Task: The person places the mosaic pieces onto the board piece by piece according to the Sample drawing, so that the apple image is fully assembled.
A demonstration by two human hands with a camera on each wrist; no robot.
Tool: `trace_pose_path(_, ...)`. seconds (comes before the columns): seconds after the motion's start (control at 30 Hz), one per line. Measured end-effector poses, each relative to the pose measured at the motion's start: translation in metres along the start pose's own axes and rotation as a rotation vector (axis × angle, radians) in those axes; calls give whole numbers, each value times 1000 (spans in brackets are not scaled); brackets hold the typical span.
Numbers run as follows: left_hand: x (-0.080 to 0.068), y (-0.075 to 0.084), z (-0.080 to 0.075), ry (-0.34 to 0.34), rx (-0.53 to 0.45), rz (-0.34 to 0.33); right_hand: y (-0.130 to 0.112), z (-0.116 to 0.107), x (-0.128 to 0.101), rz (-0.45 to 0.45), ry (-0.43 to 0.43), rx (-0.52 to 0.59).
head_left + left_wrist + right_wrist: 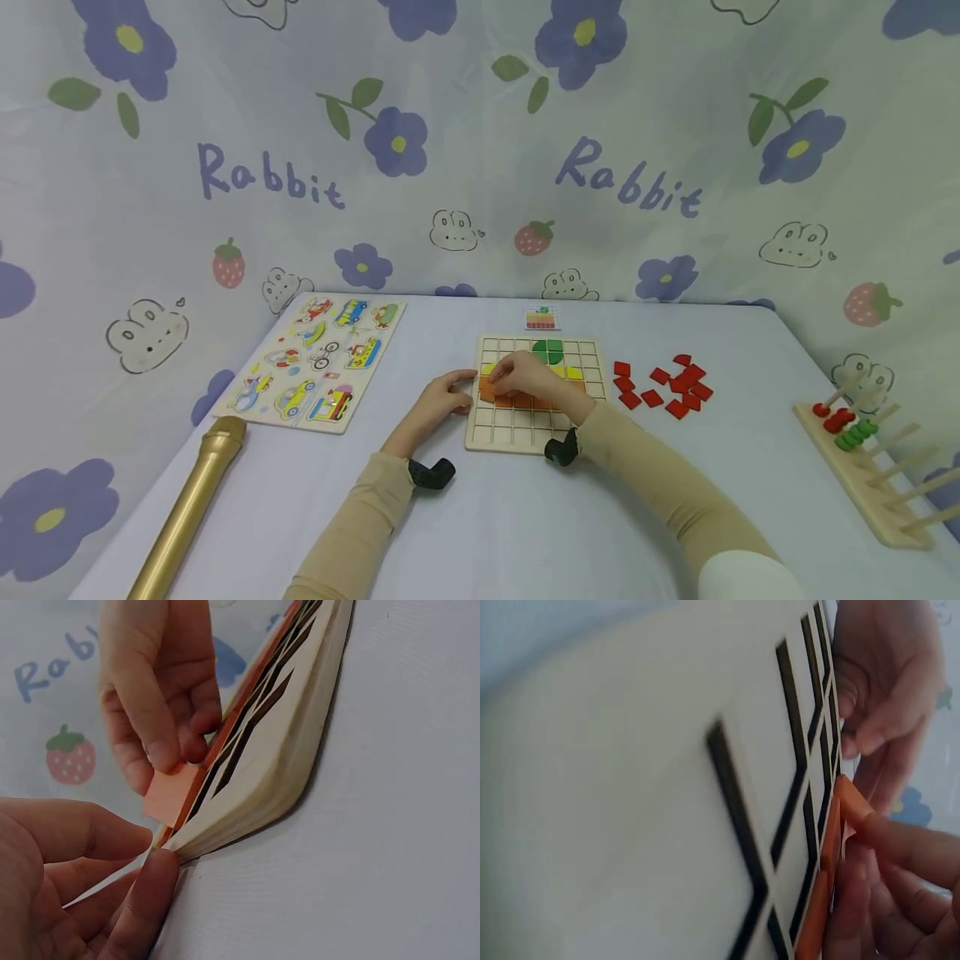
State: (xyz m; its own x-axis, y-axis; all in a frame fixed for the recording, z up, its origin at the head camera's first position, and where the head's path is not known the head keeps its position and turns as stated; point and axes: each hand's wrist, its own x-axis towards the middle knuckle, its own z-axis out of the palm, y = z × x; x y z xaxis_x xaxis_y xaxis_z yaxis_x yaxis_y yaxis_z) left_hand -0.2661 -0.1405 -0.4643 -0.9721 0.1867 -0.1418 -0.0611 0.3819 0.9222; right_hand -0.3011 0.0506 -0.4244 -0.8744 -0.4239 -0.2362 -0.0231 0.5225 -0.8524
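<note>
On the white-covered surface (525, 517), the right hand (528, 377) pinches 1 flat, squarish orange tile (169, 798) at the left edge of the square pale-wood grid board (502, 436), hiding part of the row of orange tiles (577, 386) and the yellow pieces (573, 372). The left hand (435, 402) touches that same edge, thumb and index finger slightly apart, its other fingertips hard to make out. Near the surface's left edge, 1 gold microphone (187, 512) is cut off at the bottom of the head view.
</note>
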Motion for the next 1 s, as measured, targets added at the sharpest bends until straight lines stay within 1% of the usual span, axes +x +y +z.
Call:
trace_pose_path(0.07,1,0,0,-6,-4,6,0,4,1,-42,14,-118)
trace_pose_path(0.13,1,-1,1,-9,-7,8,0,6,2,-66,23,-189)
trace_pose_path(0.3,1,1,0,-2,-7,12,2,11,4,-70,33,-259)
trace_pose_path(0.43,0,1,-1,-2,-10,11,2,13,5,-76,45,-277)
trace_pose_path(0.53,0,-1,-1,-1,-13,12,3,12,3,-110,52,-249)
trace_pose_path(0.6,-1,-1,-1,0,-15,6,4,7,0,-132,68,-200)
trace_pose_path(0.7,0,-1,0,-5,-25,-11,7,-7,-9,-144,113,-102)
trace_pose_path(0.73,0,-1,1,-6,-24,-16,9,-14,-12,-136,131,-70)
trace_pose_path(0.83,0,-1,1,-4,-22,-27,15,-35,-22,-97,189,-23)
trace_pose_path(1.0,1,-1,-1,4,-5,-23,33,-70,-43,-15,279,18)
